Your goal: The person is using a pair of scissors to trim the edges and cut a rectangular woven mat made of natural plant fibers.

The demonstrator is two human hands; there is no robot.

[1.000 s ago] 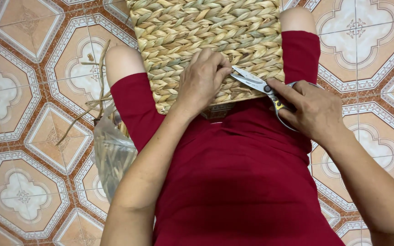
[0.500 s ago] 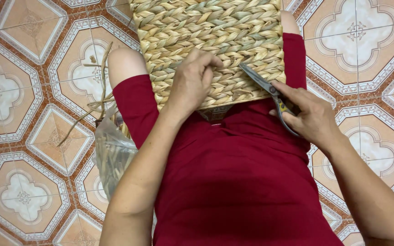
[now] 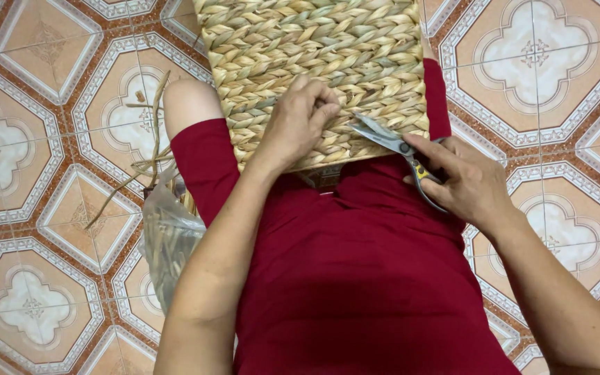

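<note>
Fingers of my left hand point(image 3: 300, 121) pinched a stray strand on the pale woven straw mat point(image 3: 314, 69) across my red-clad lap, while my right hand point(image 3: 467, 184) gripped steel scissors point(image 3: 394, 146), blades parted. Most weave looked tidy; the near edge remained. Earlier, the blades pointed higher.

— Where do we look from?
— From our own head, straight down and close onto our lap point(image 3: 369, 278) and both hands.
— What frames it?
— Patterned floor tiles point(image 3: 29, 146) on either side. We have only this one view.
</note>
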